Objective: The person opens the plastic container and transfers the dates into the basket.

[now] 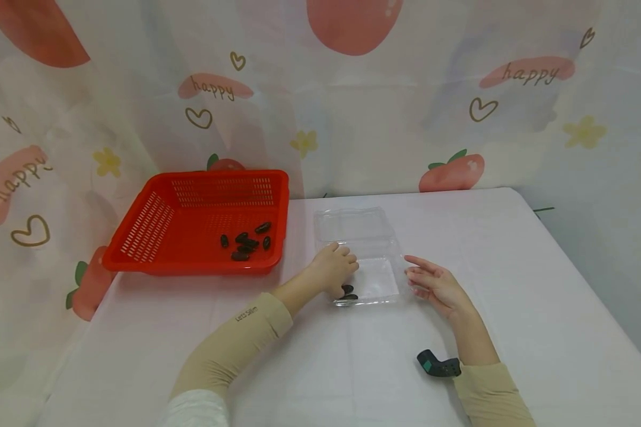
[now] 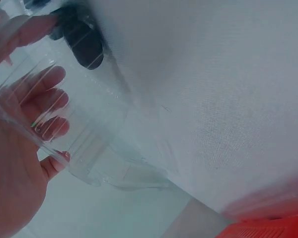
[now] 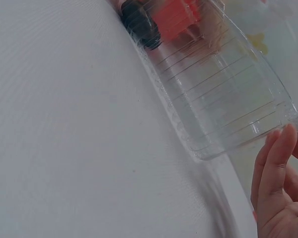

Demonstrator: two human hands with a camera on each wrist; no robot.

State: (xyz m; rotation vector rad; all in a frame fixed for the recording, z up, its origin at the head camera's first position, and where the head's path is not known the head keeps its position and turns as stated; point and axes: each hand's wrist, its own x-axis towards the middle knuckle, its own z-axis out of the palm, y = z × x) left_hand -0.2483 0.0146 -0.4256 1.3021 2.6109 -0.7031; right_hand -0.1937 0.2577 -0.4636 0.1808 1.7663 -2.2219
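A clear plastic clamshell box (image 1: 374, 279) lies on the table, its lid (image 1: 352, 225) folded back to the far side. Several dark oval pieces (image 1: 348, 296) lie at its near left corner; in the left wrist view one dark piece (image 2: 84, 44) shows through the wall. My left hand (image 1: 332, 270) reaches over the box's left rim, thumb down beside these pieces and fingers loosely bent, seen through the plastic. At the right side, my right hand (image 1: 438, 287) pinches the rim corner between thumb and fingertips, clearest in the right wrist view.
A red perforated basket (image 1: 192, 267) stands at the back left, several more dark oval pieces (image 1: 240, 256) on its floor at the right. Beside the right wrist is a black angled device (image 1: 438, 365). A printed curtain (image 1: 352, 118) hangs behind the white-covered table (image 1: 320, 367).
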